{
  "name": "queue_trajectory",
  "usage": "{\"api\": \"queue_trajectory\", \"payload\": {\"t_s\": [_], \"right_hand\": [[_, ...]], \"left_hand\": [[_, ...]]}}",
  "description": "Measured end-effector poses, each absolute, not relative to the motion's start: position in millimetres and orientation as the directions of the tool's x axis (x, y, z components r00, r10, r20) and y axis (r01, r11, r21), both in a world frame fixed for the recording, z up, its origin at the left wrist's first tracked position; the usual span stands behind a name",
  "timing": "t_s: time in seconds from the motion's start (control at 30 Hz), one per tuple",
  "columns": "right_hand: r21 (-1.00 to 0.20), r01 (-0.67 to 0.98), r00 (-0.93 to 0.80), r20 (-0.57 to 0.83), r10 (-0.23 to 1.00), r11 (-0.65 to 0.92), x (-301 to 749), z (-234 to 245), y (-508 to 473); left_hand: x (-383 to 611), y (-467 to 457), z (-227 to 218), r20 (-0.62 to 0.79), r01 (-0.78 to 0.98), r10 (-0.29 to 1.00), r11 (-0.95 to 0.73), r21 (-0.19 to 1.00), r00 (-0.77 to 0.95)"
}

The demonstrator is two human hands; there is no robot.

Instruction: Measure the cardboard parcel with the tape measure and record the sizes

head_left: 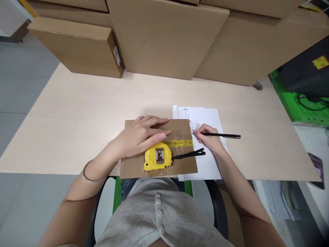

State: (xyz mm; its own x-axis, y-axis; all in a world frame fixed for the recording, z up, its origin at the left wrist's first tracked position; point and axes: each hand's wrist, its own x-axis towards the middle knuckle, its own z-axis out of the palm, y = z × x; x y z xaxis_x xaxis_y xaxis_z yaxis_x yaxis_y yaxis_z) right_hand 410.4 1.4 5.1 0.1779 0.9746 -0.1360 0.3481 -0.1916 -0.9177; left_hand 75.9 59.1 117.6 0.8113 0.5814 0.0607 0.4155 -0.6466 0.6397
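My left hand [142, 135] lies flat with fingers stretched out on a small brown cardboard box [133, 168] sealed with yellow printed tape [182, 142]. A yellow tape measure [157, 157] with a black wrist strap [189, 154] rests on the box, just below that hand. My right hand [208, 137] is closed on a black pen [223, 135], its tip touching a white printed sheet of paper [205, 116] that lies to the right of the box and partly under it.
The light wooden table [77, 116] carries several large cardboard boxes [167, 37] stacked along its far side. A green crate with a dark device [305, 92] stands at the right. A dark phone-like object [316, 164] lies near the right edge.
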Motion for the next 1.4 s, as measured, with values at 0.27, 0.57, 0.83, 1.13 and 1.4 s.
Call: {"api": "queue_trajectory", "payload": {"t_s": [0.27, 0.57, 0.83, 1.13, 1.4], "right_hand": [[-0.918, 0.347, 0.159, -0.145, 0.977, -0.192, 413, 4, 1], [-0.914, 0.36, 0.14, -0.144, 0.98, -0.186, 412, 6, 1], [-0.892, 0.407, 0.132, -0.158, 0.979, -0.199, 411, 9, 1], [-0.71, 0.626, 0.196, -0.258, 0.946, -0.323, 422, 23, -2], [-0.16, 0.918, 0.306, -0.298, 0.904, -0.364, 408, 46, 4]], "left_hand": [[76, 60, 116, 0.082, 0.404, 0.581, -0.654, 0.639, 0.81], [76, 59, 117, 0.085, 0.405, 0.57, -0.672, 0.62, 0.817], [76, 60, 115, 0.082, 0.407, 0.579, -0.66, 0.632, 0.811], [77, 61, 115, 0.077, 0.409, 0.573, -0.666, 0.624, 0.816], [61, 55, 118, 0.382, 0.259, 0.681, -0.642, 0.721, 0.625]]}}
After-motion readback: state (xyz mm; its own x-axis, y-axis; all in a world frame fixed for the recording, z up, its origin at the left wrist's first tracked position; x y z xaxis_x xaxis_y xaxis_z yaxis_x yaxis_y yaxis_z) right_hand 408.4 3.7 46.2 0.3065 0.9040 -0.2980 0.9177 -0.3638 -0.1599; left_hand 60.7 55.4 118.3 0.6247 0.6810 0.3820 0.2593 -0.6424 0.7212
